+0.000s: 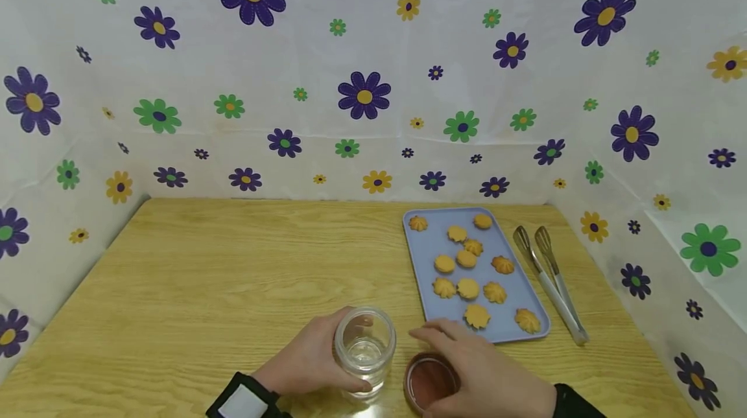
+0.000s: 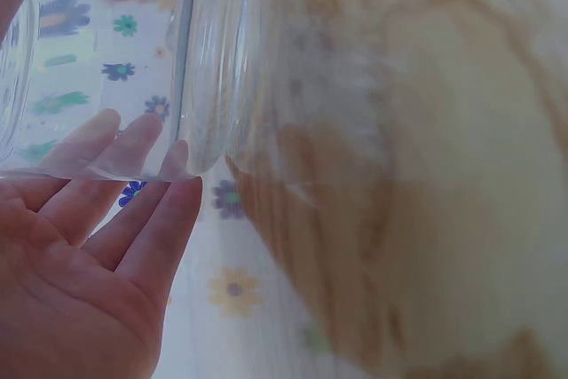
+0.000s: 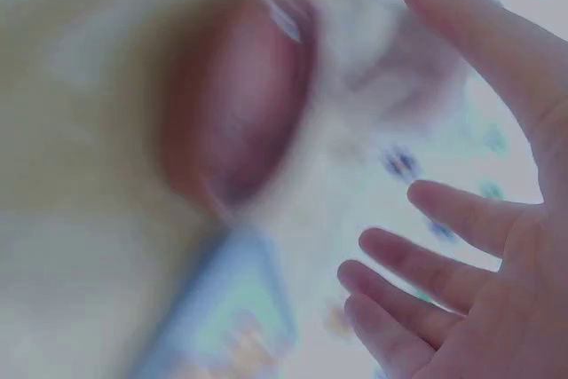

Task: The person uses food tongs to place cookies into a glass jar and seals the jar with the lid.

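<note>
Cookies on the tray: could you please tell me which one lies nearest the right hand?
The cookie at the tray's front edge, left of the corner cookie: it lies just beyond the right hand; every other is farther away.

There are two hands, one left hand (image 1: 309, 354) and one right hand (image 1: 487, 366). One glass jar (image 1: 366, 352) and one reddish-brown lid (image 1: 432, 380) make a single piece each. The cookies (image 1: 468, 288) number twelve, all on one tray (image 1: 427, 269). One pair of tongs (image 1: 554, 288) has two arms and two slotted heads. One surface (image 1: 233, 275) carries everything. Printed flowers (image 1: 364, 96) run to dozens, in three petal colours: purple, yellow, green.
</note>
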Available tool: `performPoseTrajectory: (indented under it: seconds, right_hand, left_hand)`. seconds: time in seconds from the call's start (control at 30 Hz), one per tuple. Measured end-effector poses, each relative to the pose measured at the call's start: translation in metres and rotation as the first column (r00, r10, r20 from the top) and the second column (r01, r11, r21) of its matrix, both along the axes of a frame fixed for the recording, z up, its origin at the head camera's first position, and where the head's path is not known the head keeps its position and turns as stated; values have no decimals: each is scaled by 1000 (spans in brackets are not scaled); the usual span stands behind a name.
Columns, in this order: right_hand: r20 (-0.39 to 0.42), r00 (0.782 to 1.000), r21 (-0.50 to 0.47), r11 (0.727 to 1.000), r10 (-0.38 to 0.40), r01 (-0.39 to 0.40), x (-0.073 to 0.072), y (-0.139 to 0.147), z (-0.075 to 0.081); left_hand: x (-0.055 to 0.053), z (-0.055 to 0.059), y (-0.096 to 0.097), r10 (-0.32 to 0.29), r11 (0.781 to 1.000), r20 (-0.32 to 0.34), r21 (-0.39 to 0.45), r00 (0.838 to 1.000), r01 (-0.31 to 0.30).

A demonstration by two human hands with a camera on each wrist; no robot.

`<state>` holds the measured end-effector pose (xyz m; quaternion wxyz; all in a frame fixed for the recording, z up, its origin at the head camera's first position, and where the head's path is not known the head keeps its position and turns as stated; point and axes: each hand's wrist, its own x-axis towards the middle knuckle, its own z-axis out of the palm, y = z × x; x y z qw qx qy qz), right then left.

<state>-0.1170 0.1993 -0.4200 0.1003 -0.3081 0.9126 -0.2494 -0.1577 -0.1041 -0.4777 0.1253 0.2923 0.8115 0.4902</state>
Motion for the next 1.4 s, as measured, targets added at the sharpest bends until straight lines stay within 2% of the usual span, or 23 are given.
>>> performPoseTrajectory:
  seconds: [0.07,0.1,0.13,0.2,0.27,0.37,0.47,0.53,0.6,0.7,0.83,0.93,1.17,1.4]
  right_hand:
    - [-75,993,-42,995,-93,90,-8,10,17]
    - [-119,982,-63,988,-146,139,-14,18,26]
    - [-168,965,-81,978,-201,190,-22,27,34]
    - [-190,930,-105,948,-315,300,-40,50,51]
    - [-170,895,-82,911,-413,405,-58,76,64]
    - [-110,846,-6,851,-522,525,-83,113,71]
    - [-39,810,109,803,-585,585,-101,144,65]
    - [1,803,187,789,-596,586,-108,161,56]
    - [34,803,258,781,-596,569,-113,173,47]
    - [112,788,311,775,-605,550,-116,185,33]
    - [204,751,312,768,-629,559,-115,189,15]
    - [208,744,300,765,-635,570,-111,188,2]
    - [127,746,272,746,-654,608,-107,191,-22]
    - [101,744,269,738,-661,619,-106,188,-30]
  left_hand:
    - [0,0,0,-3,1000,4,3,1000,3]
    - [0,0,1,-4,1000,3,3,1000,4]
    - [0,0,1,-4,1000,5,1,1000,4]
    - [0,1,1,1,1000,9,-4,1000,-1]
    - [-1,1,1,6,1000,13,-11,1000,-6]
    - [-1,1,1,10,1000,22,-19,1000,-10]
    - [-1,2,1,11,1000,22,-25,1000,-10]
    - [0,2,1,8,1000,23,-25,1000,-8]
    - [0,3,2,5,1000,22,-24,1000,-5]
    - [0,3,2,4,1000,16,-24,1000,-4]
    - [0,3,2,9,999,6,-32,1000,-9]
    - [0,3,1,11,999,4,-38,1000,-11]
    - [1,3,1,9,1000,20,-27,1000,-9]
    - [0,2,0,13,999,19,-36,1000,-13]
